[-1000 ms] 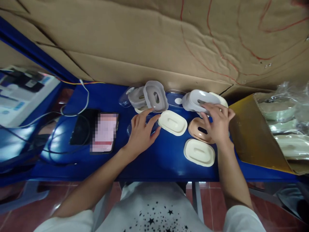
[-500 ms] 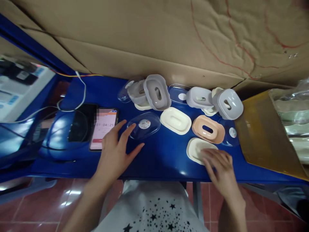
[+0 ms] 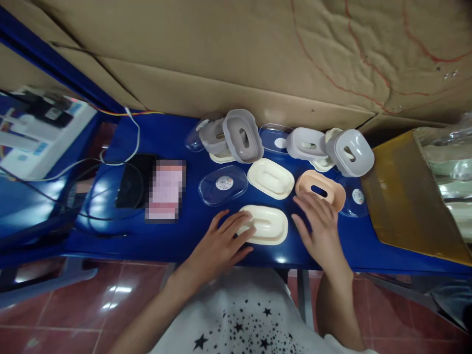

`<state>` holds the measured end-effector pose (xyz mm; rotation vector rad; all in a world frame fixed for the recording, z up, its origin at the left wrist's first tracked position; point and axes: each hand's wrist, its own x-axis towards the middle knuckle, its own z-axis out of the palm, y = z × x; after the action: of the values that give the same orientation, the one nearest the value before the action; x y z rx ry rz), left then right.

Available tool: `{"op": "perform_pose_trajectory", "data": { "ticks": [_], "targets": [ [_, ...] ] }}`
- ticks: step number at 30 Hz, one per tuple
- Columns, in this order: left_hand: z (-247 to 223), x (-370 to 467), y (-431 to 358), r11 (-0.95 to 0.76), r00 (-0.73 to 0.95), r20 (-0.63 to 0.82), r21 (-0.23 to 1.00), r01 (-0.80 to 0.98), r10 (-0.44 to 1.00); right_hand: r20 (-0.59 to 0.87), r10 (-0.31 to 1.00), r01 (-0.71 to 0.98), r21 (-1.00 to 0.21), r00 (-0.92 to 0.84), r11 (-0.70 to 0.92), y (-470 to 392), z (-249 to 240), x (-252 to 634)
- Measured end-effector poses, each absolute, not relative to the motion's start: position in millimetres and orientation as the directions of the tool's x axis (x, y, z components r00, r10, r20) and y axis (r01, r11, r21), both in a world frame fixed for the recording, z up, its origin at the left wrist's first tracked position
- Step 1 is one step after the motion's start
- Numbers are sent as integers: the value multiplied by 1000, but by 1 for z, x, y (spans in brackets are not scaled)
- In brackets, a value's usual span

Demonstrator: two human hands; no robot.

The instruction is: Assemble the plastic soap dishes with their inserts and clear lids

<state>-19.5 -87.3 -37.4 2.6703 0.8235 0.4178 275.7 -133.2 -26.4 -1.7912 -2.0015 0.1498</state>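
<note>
Both hands are slack, neither clenched: the left grip (image 3: 221, 246) spreads its fingers over the left end of a near cream lid (image 3: 268, 225), thumb well apart from them, while the right grip (image 3: 324, 233) reaches over the near rim of a peach shell (image 3: 335, 191), fingers loosely parted. From where I stand I cannot tell whether either hand's fingertips actually touch what lies under them.

That near cream lid lies flat on the blue bench (image 3: 147, 248), left of the peach shell and closer to the person. A far cream lid (image 3: 271, 178) lies just left of the peach shell, and past it, farther left, a clear cover (image 3: 221, 196) bears a round label. Another clear cover (image 3: 357, 196) sits just right of the peach shell. Beyond the peach shell, towards the cardboard wall (image 3: 221, 54), are 2 pale grey shells (image 3: 350, 142); 2 darker grey shells (image 3: 243, 136) stand farther off to its left. Well left of the peach shell is a phone (image 3: 165, 191); to its right stands an open carton (image 3: 401, 191).
</note>
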Motion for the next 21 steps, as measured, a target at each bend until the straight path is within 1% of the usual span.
{"op": "perform_pose_trajectory", "data": {
  "ticks": [2,4,8,10,16,18,20,21],
  "targets": [
    [-38,-29,-92,-750,742,210,394,532,636,257,966,940,-338,42,49,-128,-33,292],
    [-35,-39,-93,-711,694,227,419,564,684,273,956,949,-315,105,-15,-128,-42,305],
    [-28,-47,-86,-662,626,246,434,611,740,310,944,962,-271,112,-26,-137,-56,312],
    [-27,-44,-80,-671,629,259,420,611,734,322,941,965,-264,100,-13,-142,-58,309],
    [-28,-22,-69,-747,707,273,388,540,652,317,944,965,-264,90,-4,-154,-51,300],
    [-28,-20,-70,-751,709,281,395,529,647,307,947,952,-305,88,10,-161,-46,299],
    [-28,-21,-72,-739,703,269,409,536,658,311,942,919,-395,125,9,-170,-41,298],
    [-29,-23,-74,-730,702,254,418,541,665,324,930,894,-448,173,-10,-174,-38,297]
  ]
}}
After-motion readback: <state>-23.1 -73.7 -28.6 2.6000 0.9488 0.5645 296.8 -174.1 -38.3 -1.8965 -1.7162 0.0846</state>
